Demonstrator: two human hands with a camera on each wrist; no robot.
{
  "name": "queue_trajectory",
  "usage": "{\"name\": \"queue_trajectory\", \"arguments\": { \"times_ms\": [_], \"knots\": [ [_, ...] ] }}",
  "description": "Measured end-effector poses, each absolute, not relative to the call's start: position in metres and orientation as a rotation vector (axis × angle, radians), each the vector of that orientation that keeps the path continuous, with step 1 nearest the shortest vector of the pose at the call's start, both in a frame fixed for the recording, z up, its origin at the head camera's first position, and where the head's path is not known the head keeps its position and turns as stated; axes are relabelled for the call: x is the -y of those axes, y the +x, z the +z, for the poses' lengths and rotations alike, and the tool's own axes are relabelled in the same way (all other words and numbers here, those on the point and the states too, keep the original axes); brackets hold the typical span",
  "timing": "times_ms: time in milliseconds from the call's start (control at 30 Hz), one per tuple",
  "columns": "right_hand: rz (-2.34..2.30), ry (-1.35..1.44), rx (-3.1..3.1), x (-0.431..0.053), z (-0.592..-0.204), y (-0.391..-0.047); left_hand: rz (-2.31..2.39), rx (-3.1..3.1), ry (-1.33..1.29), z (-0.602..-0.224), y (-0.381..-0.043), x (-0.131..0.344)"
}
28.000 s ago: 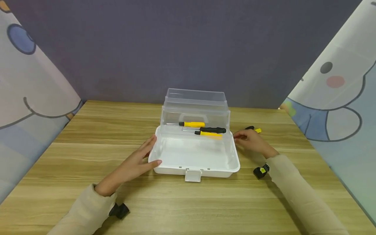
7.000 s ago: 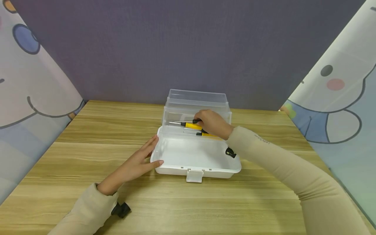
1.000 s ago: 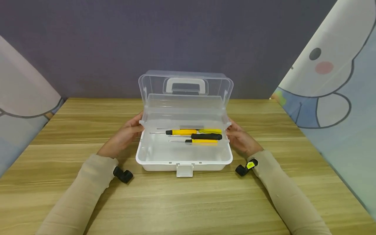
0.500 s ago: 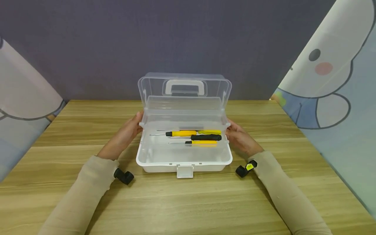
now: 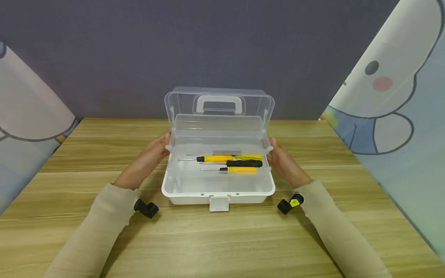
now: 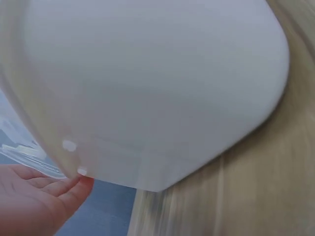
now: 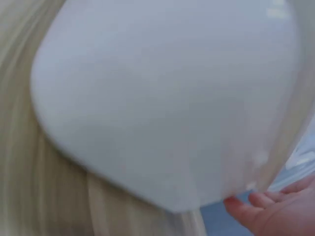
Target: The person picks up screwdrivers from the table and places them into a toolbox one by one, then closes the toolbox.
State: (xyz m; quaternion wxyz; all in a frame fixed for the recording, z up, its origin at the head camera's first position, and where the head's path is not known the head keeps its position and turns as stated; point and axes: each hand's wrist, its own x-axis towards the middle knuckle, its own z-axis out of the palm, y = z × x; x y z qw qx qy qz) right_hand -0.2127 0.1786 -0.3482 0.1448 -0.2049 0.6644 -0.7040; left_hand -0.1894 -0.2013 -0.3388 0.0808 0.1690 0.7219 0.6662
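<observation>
A white toolbox (image 5: 198, 200) stands in the middle of the table, its clear lid (image 5: 255, 102) raised at the back. Inside, a clear tray (image 5: 218, 143) lies low over the base. Several screwdrivers lie across it, among them a black-handled screwdriver (image 5: 245, 163) and a yellow-handled screwdriver (image 5: 217, 158). My left hand (image 5: 147, 160) touches the box's left rear side by the lid hinge. On the opposite side, my right hand (image 5: 285, 164) touches the right rear, its fingertips partly hidden behind the box. Both wrist views show fingers at the box's rear corners.
A white latch (image 5: 219, 204) hangs down at the box's front. The wooden table (image 5: 222, 239) ends at a dark back panel (image 5: 222, 46). Printed cartoon curtains (image 5: 382, 96) flank both sides. A small black wrist camera (image 5: 146, 208) sits on each cuff.
Compared with 7 seconds ago, the tray has folded down, the lid stands more upright, and my right hand has left the screwdrivers for the box's right side. The last second shows only slight hand shifts.
</observation>
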Motion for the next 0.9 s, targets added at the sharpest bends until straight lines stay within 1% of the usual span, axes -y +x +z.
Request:
{"name": "queue_trajectory", "arguments": {
  "times_ms": [133,367,467,633,900],
  "knots": [
    [-2.031,-0.562,-1.941,-0.174,-0.343,-0.208,1.988,-2.158,0.507,-0.335,-0.188,0.199],
    [-2.083,-0.526,-1.924,-0.171,-0.339,-0.211,1.962,-2.207,0.382,-0.326,-0.184,0.197],
    [-2.069,-0.499,-1.936,-0.171,-0.337,-0.211,1.971,-2.187,0.367,-0.325,-0.183,0.198],
    [-2.025,-0.465,-1.958,-0.172,-0.334,-0.210,1.958,-2.171,0.408,-0.325,-0.182,0.202],
    [-1.952,-0.518,-1.993,-0.176,-0.331,-0.211,1.901,-2.168,0.502,-0.326,-0.180,0.207]
  ]
}}
